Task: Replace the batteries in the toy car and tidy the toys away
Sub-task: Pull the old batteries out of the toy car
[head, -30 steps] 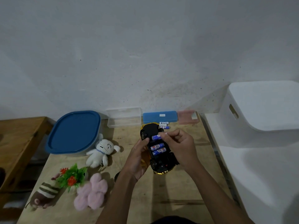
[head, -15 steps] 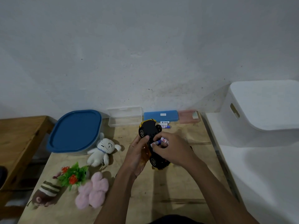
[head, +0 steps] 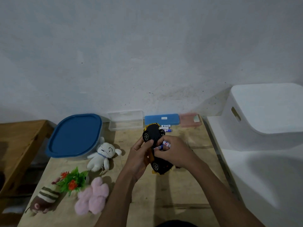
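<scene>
Toy car (head: 152, 133): centre of frame, underside up, held above the table.
Left hand (head: 139, 159): wrapped round the car's side.
Right hand (head: 176, 153): pinching batteries (head: 166, 143) at the underside.
Tip: brace the car and handle one cell at a time.

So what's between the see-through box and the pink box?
A blue box sits between the see-through box and the pink box, along the wall; the head view shows it.

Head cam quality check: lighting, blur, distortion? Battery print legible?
Head view: dim, bluish, no glare, soft shadows under the forearms on the table. Head view: slight wide-angle bowing along its right edge. Head view: pink case smeared; batteries in the right hand above the toy car soft, print mostly illegible.
</scene>
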Available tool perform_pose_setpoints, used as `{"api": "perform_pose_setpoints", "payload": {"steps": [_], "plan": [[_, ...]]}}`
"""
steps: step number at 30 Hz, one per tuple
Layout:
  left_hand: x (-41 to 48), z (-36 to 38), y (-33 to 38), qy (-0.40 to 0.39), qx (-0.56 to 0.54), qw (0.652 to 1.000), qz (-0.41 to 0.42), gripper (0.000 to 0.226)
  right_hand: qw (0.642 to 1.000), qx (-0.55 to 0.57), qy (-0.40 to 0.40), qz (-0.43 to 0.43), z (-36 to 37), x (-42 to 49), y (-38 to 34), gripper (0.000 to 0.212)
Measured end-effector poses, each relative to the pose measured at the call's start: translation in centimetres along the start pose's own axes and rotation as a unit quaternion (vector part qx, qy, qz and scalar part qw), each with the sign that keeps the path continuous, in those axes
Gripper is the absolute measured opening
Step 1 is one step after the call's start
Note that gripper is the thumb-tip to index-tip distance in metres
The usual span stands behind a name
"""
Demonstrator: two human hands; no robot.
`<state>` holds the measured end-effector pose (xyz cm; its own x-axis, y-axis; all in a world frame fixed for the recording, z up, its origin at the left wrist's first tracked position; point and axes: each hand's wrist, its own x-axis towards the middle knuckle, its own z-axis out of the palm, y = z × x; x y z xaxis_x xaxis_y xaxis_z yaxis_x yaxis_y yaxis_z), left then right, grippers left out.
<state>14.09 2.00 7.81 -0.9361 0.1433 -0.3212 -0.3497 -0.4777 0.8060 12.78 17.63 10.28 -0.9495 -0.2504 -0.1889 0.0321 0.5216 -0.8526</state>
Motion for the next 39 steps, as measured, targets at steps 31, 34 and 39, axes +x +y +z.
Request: {"api": "perform_pose_setpoints", "payload": {"steps": [31,34,39], "plan": [[0.2,-0.4,0.2,0.035,-0.026,0.999,-0.018,0.051,0.951,0.293,0.087,0.037,-0.5,0.5,0.3,0.036],[0.1,-0.6,0.4,0.044,-0.039,0.998,-0.024,0.051,0.913,0.398,0.076,0.055,-1.0,0.6,0.4,0.036],[0.0,-0.8,0.5,0.043,-0.051,0.998,-0.022,0.042,0.891,0.443,0.075,0.069,-1.3,0.4,0.6,0.020]]}}
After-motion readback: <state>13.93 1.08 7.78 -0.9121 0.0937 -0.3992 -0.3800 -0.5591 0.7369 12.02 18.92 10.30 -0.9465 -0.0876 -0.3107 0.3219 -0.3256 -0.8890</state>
